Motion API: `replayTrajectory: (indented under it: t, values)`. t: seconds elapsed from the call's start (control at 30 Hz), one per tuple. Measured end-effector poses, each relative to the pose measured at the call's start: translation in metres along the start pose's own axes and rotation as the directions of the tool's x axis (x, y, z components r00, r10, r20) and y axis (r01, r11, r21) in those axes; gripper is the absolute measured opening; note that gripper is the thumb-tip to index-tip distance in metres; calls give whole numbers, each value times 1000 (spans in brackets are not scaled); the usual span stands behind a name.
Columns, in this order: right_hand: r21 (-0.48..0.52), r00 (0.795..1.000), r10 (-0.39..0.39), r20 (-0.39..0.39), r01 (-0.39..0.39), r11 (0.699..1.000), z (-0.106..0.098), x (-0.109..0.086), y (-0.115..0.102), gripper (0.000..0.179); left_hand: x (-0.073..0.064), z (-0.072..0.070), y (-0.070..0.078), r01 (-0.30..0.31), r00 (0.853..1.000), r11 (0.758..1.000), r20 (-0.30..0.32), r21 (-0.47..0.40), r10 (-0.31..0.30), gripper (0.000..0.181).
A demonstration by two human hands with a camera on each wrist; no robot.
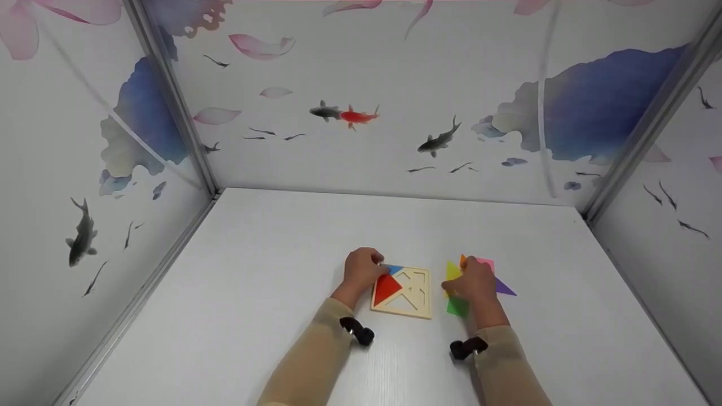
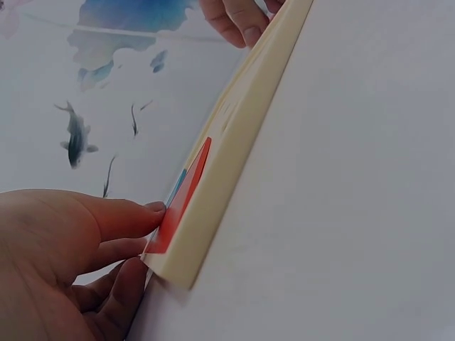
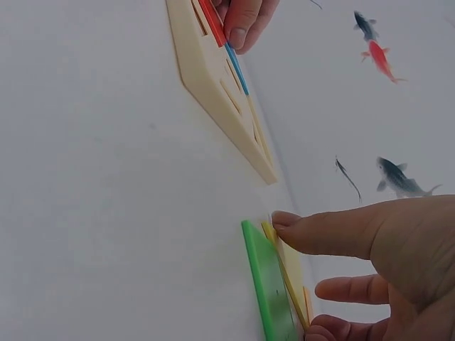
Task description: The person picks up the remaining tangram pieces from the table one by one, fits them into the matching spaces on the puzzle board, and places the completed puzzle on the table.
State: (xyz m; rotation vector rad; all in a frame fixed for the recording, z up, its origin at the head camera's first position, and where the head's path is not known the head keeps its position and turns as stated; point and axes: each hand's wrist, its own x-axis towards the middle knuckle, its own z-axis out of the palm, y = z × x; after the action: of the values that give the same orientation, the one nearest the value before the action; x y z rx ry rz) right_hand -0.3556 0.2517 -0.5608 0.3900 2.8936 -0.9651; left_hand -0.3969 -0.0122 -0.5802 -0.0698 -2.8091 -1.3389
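Observation:
My left hand grips the upper left edge of a wooden tangram board, thumb on top, fingers at its side. A red triangle and a blue piece lie in the board; its other recesses show bare wood. To the right, my right hand pinches a yellow tangram piece, thumb at one end and a fingertip at the other. In the right wrist view this yellow piece sits against a green piece. The hand partly covers the pieces around it.
Around my right hand lie an orange piece, a pink piece and a purple piece on the white table. Walls printed with fish and petals enclose the table at the back and sides.

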Motion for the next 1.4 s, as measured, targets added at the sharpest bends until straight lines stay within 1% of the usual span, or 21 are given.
replayTrajectory:
  t: [0.33,0.47,0.57,0.7,0.83,0.9,1.1,1.2,1.3,1.4]
  values:
    - [-12,1000,22,16,-22,1000,-2,-1,-2,63,1,-1,0,14,1000,1000,16,-7,-14,19]
    - [-30,1000,5,10,-5,1000,-2,0,-1,63,1,-2,0,-8,1000,1000,10,-1,8,19]
    - [-23,1000,5,13,-5,1000,-2,0,-1,59,0,-3,0,-17,1000,1000,11,-2,17,18]
    - [23,999,36,39,-37,999,-3,0,-1,54,1,-2,0,-4,1000,1000,17,-5,4,19]
    - [40,995,70,72,-73,997,-5,-1,-3,54,1,-2,-1,3,1000,1000,16,-3,-3,19]
    - [52,991,98,90,-103,993,-6,-3,-4,55,1,-1,-1,10,1000,1000,17,-2,-10,19]
    - [64,983,127,130,-136,989,-12,-4,-6,62,2,0,0,28,999,1000,21,-5,-28,19]
    - [80,982,127,141,-140,987,-14,-4,-5,62,2,0,0,27,999,1000,21,-2,-27,19]
    - [98,983,115,145,-130,987,-16,-5,-4,59,2,0,0,23,999,1000,22,2,-23,20]
    - [91,989,79,129,-91,992,-18,-6,-3,55,2,0,-1,14,1000,1000,19,3,-14,20]
